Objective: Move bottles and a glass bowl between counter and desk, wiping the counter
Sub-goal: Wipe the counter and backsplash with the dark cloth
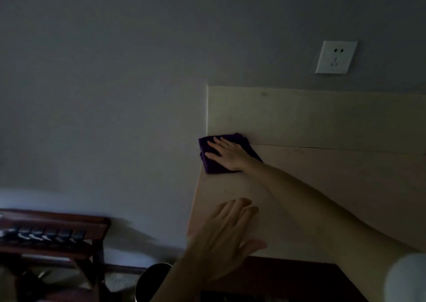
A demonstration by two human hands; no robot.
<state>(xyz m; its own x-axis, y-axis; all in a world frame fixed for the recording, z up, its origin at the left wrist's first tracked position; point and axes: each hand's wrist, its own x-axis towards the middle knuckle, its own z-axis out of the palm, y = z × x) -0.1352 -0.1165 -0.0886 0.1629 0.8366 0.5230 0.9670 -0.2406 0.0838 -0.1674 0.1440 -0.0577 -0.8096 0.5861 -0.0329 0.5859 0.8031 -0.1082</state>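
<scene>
Cloth (227, 155) on counter (322, 186) far-left corner (under rt hand (227, 154)).

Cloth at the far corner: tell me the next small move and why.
Probably drag the cloth back toward the near edge under the right hand. It lies flat at the counter's far left corner, against the back panel, so it cannot go farther; the bare top nearer the left hand seems the obvious next strip.
</scene>
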